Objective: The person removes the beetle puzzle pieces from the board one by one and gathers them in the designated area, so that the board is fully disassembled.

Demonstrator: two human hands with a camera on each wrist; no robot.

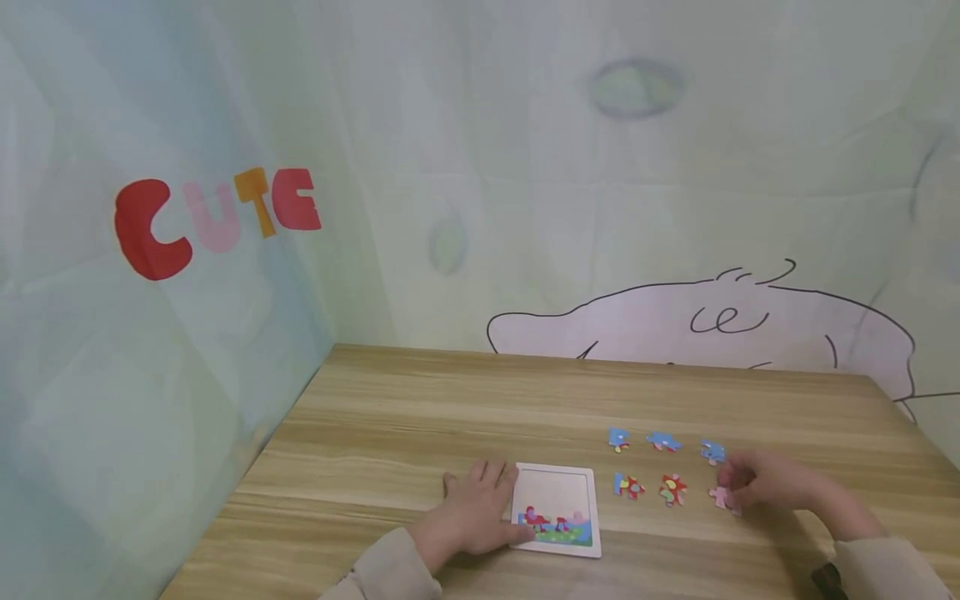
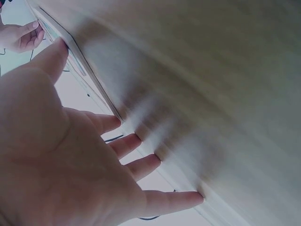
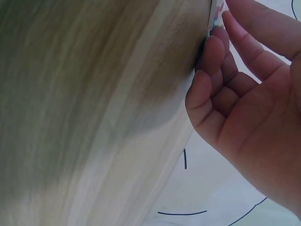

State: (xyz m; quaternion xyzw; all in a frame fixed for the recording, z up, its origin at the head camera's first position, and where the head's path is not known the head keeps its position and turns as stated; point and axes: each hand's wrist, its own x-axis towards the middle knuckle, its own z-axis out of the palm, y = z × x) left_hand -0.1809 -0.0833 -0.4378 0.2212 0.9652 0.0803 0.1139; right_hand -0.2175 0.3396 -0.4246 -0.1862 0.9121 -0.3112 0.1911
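A square white-bordered puzzle board (image 1: 555, 479) lies on the wooden table, with a picture of red, green and blue along its lower part. My left hand (image 1: 480, 512) rests at its left side with the fingers spread; the thumb lies on the lower left of the board, and in the left wrist view the other fingertips touch at or beside its edge. At the right, my right hand (image 1: 768, 483) has curled fingers and pinches a pink puzzle piece (image 1: 722, 498) at table level. Its fingertips are partly hidden in the right wrist view.
Loose jigsaw pieces lie in two rows right of the board: a blue corner piece (image 1: 618, 439), a blue piece (image 1: 663, 442), another blue piece (image 1: 713, 452), a red-and-blue piece (image 1: 628, 486) and a red piece (image 1: 672, 490). A printed cloth backdrop (image 1: 525, 208) stands behind the table (image 1: 390, 400).
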